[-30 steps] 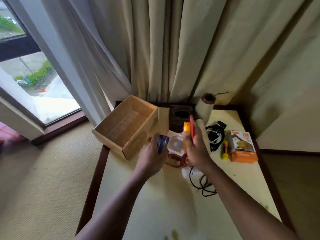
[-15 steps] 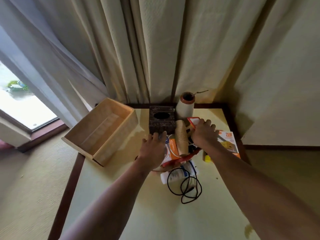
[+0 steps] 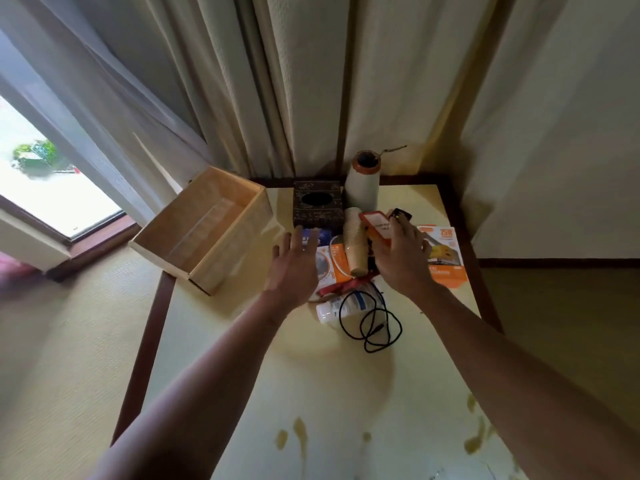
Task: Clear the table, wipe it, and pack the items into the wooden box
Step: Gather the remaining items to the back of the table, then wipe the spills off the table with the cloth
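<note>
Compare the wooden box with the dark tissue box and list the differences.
The wooden box is pale, plain wood; the tissue box is dark and patterned. The wooden box is open-topped and looks empty; the tissue box has a closed top with an oval hole. The wooden box is clearly larger than the tissue box. Both are rectangular and stand at the far end of the table.

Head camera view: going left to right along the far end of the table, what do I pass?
wooden box → dark tissue box → white thread cone → orange carton. The paper cups and the red-cased item overlap the cone's span, so they are left out.
</note>
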Motion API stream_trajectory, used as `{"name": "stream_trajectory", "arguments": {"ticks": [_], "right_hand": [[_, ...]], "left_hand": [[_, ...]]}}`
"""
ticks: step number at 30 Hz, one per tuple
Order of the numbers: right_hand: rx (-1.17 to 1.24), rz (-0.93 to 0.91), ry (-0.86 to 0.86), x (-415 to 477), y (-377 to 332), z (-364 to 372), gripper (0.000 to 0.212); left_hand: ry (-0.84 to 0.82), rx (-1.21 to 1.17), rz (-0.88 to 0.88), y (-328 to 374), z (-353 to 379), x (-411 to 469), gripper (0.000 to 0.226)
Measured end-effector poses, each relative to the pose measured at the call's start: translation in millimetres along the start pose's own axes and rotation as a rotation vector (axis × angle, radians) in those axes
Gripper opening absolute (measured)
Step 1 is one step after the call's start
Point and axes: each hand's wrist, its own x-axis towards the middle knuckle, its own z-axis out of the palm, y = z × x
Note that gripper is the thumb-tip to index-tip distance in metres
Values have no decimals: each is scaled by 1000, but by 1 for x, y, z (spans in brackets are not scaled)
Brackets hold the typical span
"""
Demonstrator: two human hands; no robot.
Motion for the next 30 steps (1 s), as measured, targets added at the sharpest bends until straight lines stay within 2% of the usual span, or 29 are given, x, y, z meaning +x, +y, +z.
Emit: {"name": "stream_trajectory", "arguments": {"ticks": [6,8,12,17,20,25,30], "right_hand": [[183,-3,3,-128,16,-8,51],[177,29,-19,-176,26,-9,50],[150,75,-55,-256,56,-10,49],[19,84,-143,-340,112,-13,52],[-89,37,-172,-389,155,-15,67],[-292,-32,-236,-447,223,-13,66],[-364,-136,-287,-447,250,-2,69]], "left_hand": [[219,-257,32,34,-22,-104,48],[216,-323,37,47,-9,-144,42],[92,-415,46,75,25,-220,34],[-27,-338,154,123,61,-300,39],[-48,-280,218,162,83,-343,47],[-62,-164,110,208,131,-396,59],[-92,-123,-1,215,150,-411,67]]}}
